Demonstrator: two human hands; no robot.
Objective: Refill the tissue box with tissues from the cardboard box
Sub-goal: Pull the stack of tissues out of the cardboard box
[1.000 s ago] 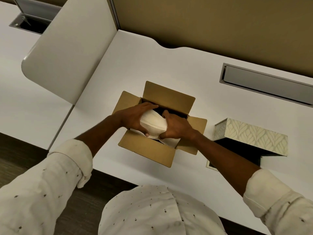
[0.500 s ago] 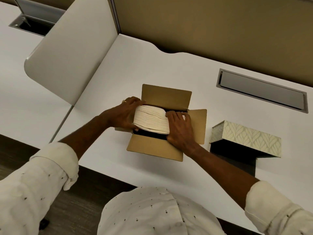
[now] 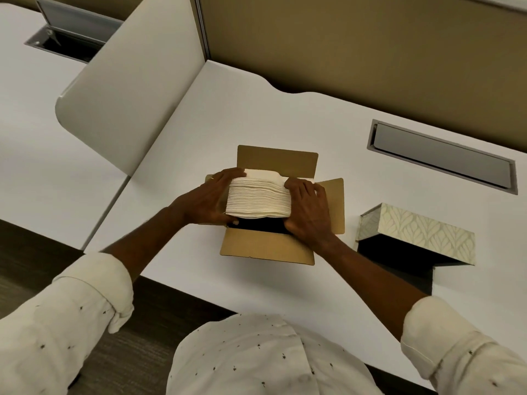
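Observation:
A thick stack of white tissues is held just above the open cardboard box, whose flaps are spread out on the white desk. My left hand grips the stack's left end and my right hand grips its right end. To the right on the desk stands the tissue box, pale with a leaf pattern; its dark open underside faces me. The inside of the cardboard box under the stack is dark and I cannot tell what remains in it.
The white desk has a grey cable hatch at the back right. A white divider panel rises on the left, with a neighbouring desk beyond it. A tan partition wall runs behind. The desk's front edge is near my body.
The stack of tissues has come up out of the cardboard box between both hands and now shows its full thickness. The view has shifted slightly.

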